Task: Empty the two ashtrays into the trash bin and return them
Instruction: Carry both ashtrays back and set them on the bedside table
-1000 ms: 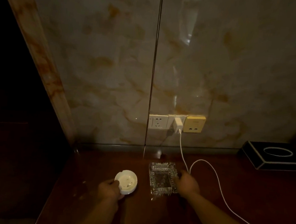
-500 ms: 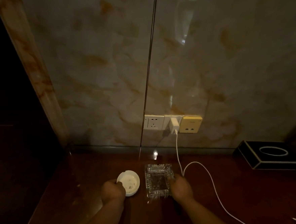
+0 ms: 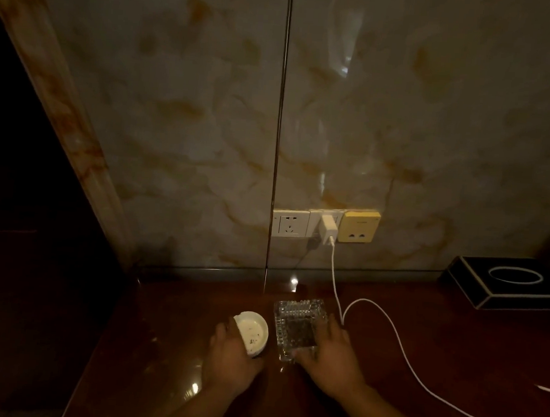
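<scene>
A small round white ashtray with dark ash specks inside is gripped by my left hand, tilted and raised a little off the dark red table. Beside it on the right is a square clear glass ashtray with dark ash in its well. My right hand grips its right and near sides. Whether the glass ashtray rests on the table or is slightly lifted, I cannot tell. No trash bin is in view.
A white charger sits in the wall sockets, and its white cable loops across the table just right of my right hand. A black tissue box stands at the back right. The marble wall is close behind; the table's left edge drops into darkness.
Both hands have closed around the ashtrays and drawn them slightly toward me. The white ashtray is now tilted and raised in my left hand.
</scene>
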